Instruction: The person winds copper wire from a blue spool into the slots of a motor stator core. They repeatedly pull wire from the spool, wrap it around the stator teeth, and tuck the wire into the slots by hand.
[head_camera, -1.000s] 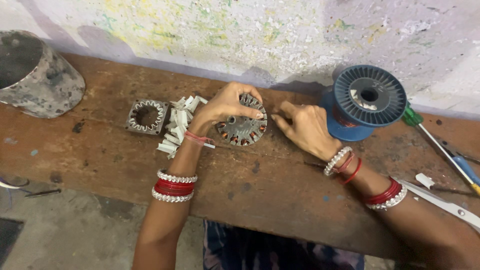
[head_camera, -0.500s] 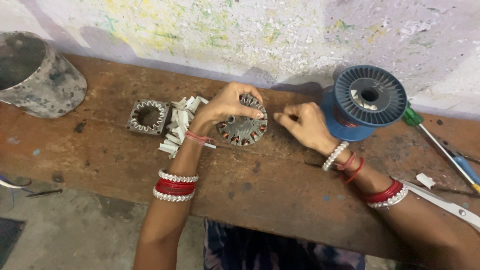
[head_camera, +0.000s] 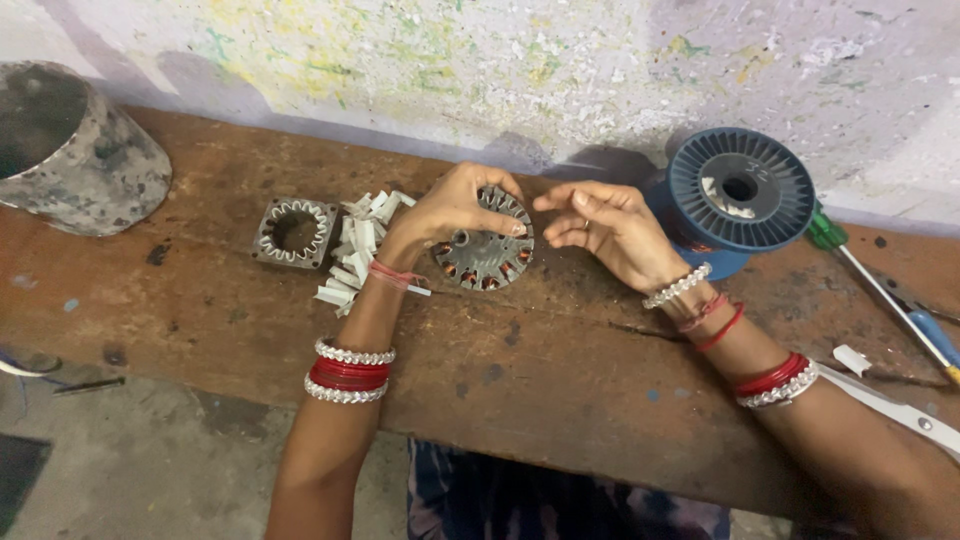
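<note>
Concrete-spattered bucket (head_camera: 70, 160) sits overturned at the far left of the wooden bench (head_camera: 560, 390). Next along lies a square stator lamination stack (head_camera: 295, 231) with a toothed round hole, flat on the wood, and just beside it a loose heap of white insulation paper strips (head_camera: 355, 250).

Past the strips comes the left hand (head_camera: 440, 210), clenched over the upper left rim of a round fan stator (head_camera: 488, 245). Its fingers curl over the top edge and the thumb presses the face, so it is grasping the stator. That stator rests on the bench near the middle, tipped so its flat face and centre hole point up and toward the camera; its axis runs roughly up off the bench, leaning toward the person. Copper windings show in the lower slots, while the upper teeth look bare.

Just to the right, the right hand (head_camera: 605, 225) hovers apart from the stator, fingers loosely bent with thumb and forefinger close together. Whether a fine wire is pinched there, I cannot tell. The stator lies to its left, so the left hand is the nearer 1.

Further right stands a blue wire spool (head_camera: 735, 195), then a green-handled screwdriver (head_camera: 880, 290) lying slantwise, and 1 pale tool (head_camera: 900, 405) at the edge.
</note>
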